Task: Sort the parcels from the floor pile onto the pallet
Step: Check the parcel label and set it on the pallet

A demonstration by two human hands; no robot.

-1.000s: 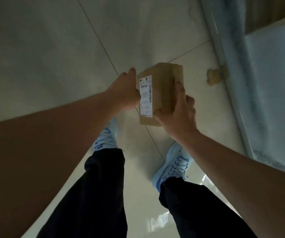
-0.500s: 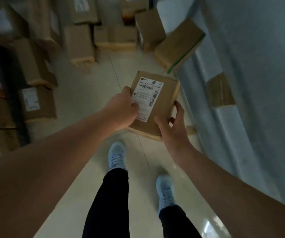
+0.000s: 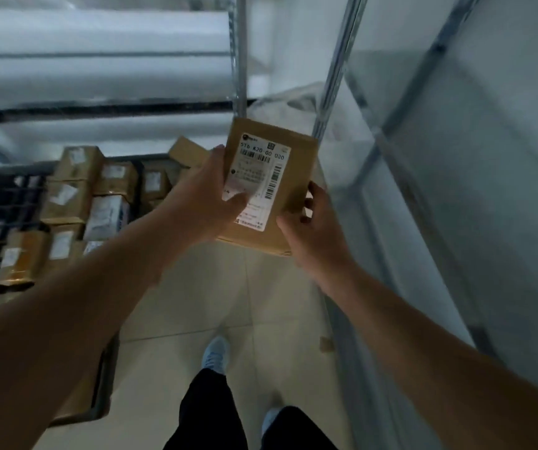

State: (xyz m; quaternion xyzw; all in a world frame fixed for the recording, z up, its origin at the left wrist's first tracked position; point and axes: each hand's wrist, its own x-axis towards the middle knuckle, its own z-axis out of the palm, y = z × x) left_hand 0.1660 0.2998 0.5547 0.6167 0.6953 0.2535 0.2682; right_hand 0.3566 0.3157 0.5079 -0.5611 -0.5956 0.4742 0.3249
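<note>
I hold a small brown cardboard parcel (image 3: 288, 164) with a white shipping label facing up, in front of my chest. My left hand (image 3: 202, 199) grips its left edge, thumb lying across the label. My right hand (image 3: 309, 228) holds its lower right corner, fingers curled under the box. To the left, a dark plastic pallet (image 3: 1, 206) carries several taped parcels (image 3: 66, 203) packed in rows.
A metal shelf rack (image 3: 335, 76) wrapped in translucent plastic rises on the right and behind. White rolls lie along the back wall (image 3: 99, 34). My feet stand on pale floor tiles (image 3: 222, 297). A scrap of cardboard (image 3: 326, 344) lies by the rack's foot.
The view has swung from the floor and the box pile round to the pallet. The parcel has turned label-up and stays in both hands.
</note>
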